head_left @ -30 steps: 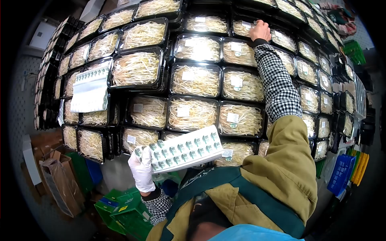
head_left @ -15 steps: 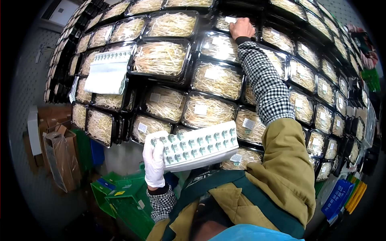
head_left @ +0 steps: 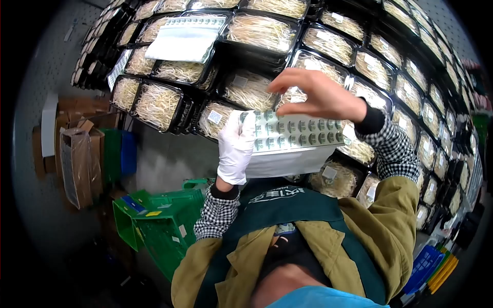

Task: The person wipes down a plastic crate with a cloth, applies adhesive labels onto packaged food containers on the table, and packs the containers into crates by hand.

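The white-gloved left hand (head_left: 235, 149) is clamped on a thin paper sticker sheet (head_left: 298, 137); the bare right hand (head_left: 322, 95) arches over it, spread apart, near glossy plastic trays (head_left: 257, 53) of stringy sprouts (head_left: 261, 33).

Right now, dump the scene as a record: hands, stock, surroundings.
left_hand: white-gloved left hand, gripping one end of a sticker sheet
right_hand: bare right hand, thumb and fingers apart, over the sheet's upper edge; contact unclear
stock: stacked sprout packs, some with white labels, some with none visible
second_sheet: another sticker sheet, lying across packs at upper left
floor_left: green crate; cardboard box
lower_right: blue crate
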